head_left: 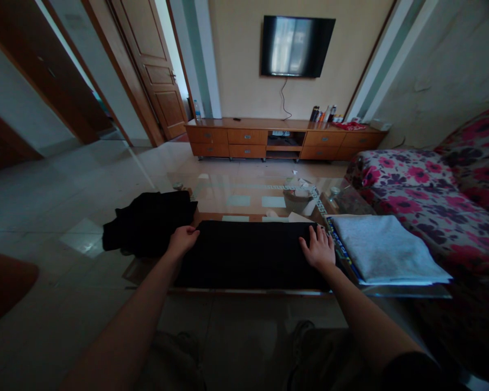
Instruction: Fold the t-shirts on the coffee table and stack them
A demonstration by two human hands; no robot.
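Note:
A black cloth (248, 252) lies folded flat in a long strip on the glass coffee table (264, 191) in front of me. My left hand (182, 239) rests on its left end with the fingers curled closed over the edge of the fabric. My right hand (320, 247) lies flat on the right end, fingers spread. A crumpled black garment (149, 220) sits just left of my left hand. A folded light grey cloth (385, 247) lies to the right of my right hand, on a thin book or board.
A flowered sofa (432, 179) runs along the right. A small bowl and scraps (299, 196) sit at the table's far side. A wooden TV cabinet (281, 138) with a wall screen (295, 46) stands at the back. Tiled floor and wooden doors lie to the left.

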